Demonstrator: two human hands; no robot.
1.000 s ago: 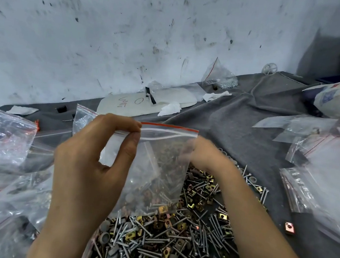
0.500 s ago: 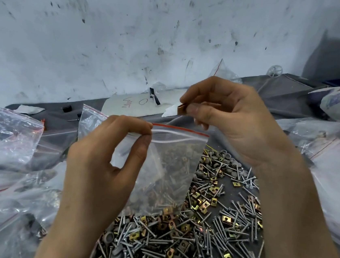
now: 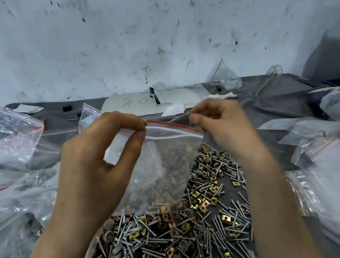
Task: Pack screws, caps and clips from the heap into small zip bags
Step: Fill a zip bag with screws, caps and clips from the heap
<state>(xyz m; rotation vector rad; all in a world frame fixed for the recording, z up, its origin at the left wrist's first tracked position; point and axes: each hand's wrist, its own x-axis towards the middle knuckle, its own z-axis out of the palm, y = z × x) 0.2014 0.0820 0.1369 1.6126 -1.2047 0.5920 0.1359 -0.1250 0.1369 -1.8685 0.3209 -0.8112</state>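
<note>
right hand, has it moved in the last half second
Yes. Against the white card, the right hand has dropped a little, toward the top right corner of the zip bag.

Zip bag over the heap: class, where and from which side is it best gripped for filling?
Pinch the top rim by the red strip from the left, as the left hand does, leaving the mouth free: the zip bag hangs mouth-up, its film limp.

Left hand (image 3: 95, 162): bare, with creased knuckles and a broad thumb, sharply seen.
Right hand (image 3: 226, 124): bare, its fingertips (image 3: 194, 119) smeared by motion blur.
Left forearm (image 3: 68, 234): bare, uncovered down to the lower frame edge.
Right forearm (image 3: 293, 227): bare, uncovered to the lower right corner.
</note>
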